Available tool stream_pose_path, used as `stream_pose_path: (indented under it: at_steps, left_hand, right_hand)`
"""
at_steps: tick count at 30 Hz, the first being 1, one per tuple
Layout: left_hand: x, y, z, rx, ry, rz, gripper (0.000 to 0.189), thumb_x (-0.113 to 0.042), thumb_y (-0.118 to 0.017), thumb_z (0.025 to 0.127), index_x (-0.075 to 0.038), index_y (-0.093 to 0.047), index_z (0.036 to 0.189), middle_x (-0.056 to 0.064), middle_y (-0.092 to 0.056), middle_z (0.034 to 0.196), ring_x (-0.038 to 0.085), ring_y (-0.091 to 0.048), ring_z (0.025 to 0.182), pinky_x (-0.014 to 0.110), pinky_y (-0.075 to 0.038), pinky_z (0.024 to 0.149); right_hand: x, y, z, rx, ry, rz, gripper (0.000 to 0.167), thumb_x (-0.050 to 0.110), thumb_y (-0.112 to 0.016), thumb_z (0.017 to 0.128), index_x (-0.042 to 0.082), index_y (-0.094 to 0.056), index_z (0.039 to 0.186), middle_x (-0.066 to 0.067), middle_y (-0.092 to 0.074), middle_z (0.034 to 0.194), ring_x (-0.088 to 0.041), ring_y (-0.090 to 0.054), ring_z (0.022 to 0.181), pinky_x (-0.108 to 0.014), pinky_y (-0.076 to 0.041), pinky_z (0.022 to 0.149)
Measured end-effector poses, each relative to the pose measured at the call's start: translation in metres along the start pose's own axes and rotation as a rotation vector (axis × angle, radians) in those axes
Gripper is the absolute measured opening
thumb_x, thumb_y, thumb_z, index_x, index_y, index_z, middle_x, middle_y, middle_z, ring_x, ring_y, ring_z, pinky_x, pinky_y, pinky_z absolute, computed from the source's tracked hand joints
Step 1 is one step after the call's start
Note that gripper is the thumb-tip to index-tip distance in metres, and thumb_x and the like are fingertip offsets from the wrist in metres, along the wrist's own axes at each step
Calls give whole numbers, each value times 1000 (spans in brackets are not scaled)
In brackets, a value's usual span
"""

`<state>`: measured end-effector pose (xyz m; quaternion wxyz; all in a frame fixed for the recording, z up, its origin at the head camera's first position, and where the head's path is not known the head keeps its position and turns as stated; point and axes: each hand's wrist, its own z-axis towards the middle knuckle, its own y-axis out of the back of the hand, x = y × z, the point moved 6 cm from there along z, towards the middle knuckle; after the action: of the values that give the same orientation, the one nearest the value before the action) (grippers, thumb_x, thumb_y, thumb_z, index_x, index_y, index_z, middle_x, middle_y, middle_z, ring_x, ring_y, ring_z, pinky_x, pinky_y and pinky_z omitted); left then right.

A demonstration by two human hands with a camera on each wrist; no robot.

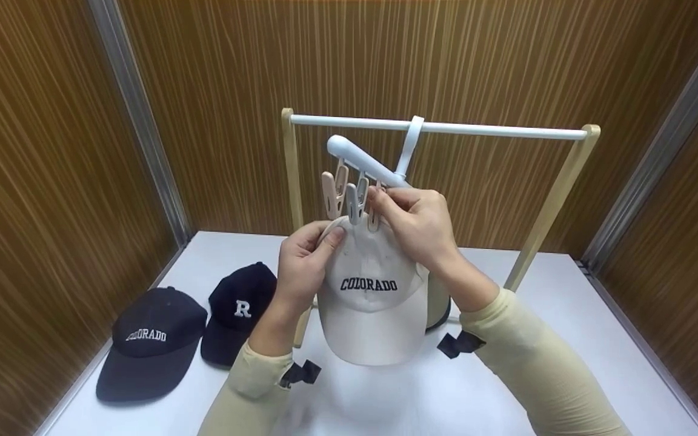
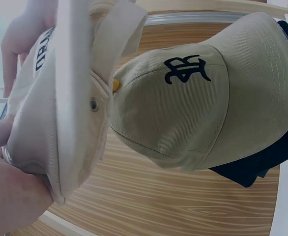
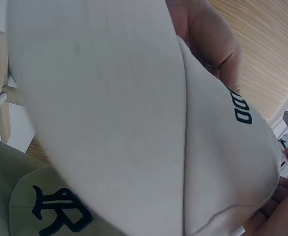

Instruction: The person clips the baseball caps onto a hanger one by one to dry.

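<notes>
Dark COLORADO cap [image 1: 155,348], dark R cap [image 1: 241,324]: lying on a white tabletop [image 1: 452,399], brims curving. Left hand [image 1: 305,263]: pinching a white cap [image 1: 373,303] by its crown, the brim hanging downward; likely light, soft-crowned, stiffer-brimmed, best taken by crown fabric. Right hand [image 1: 423,227]: pinching a smooth clothespin [image 1: 374,221] beneath a rounded hanger [image 1: 366,163].

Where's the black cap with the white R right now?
In the head view, the black R cap lies on the left side of the white table, just right of the dark COLORADO cap and left of the person's left hand.
</notes>
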<state>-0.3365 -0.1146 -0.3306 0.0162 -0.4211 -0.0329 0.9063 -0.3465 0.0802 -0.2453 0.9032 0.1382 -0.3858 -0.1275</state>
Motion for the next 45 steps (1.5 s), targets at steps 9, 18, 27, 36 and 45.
stream_pose_path:
  at_steps: [9,18,27,36,45]
  left_hand:
    - [1,2,-1,7,28,16,15,-10,-72,109,3,-78,114,6,-72,90,17,-63,81,29,-54,70]
    - [2,4,-2,18,-6,24,13,-8,-73,108,4,-75,113,5,-67,88,15,-61,79,28,-55,68]
    - [6,8,-4,43,-22,2,16,-5,-75,106,4,-75,119,11,-77,108,20,-71,95,32,-62,81]
    - [11,14,-9,56,-59,88,29,-6,-76,106,4,-73,133,13,-74,129,27,-69,128,44,-54,113]
    - [16,16,-17,79,-61,130,42,-5,-79,104,6,-69,144,17,-69,144,30,-65,138,42,-47,121]
  right_hand:
    - [-3,-4,-7,16,26,39,25,21,-73,109,5,-82,92,0,-70,78,-15,-58,73,-23,-41,59]
    - [-10,-8,-17,44,53,79,18,18,-75,108,1,-82,104,-3,-76,88,-15,-66,77,-22,-52,64]
    - [-17,-10,-34,28,116,70,24,14,-79,105,-1,-79,124,-6,-82,110,-18,-75,95,-25,-60,80]
    - [-28,-11,-54,-8,133,-12,44,17,-84,102,-2,-71,140,-12,-78,129,-21,-75,105,-35,-62,85]
    - [-36,-13,-70,-49,218,-35,65,15,-86,99,-1,-58,156,-13,-66,153,-26,-68,130,-45,-59,100]
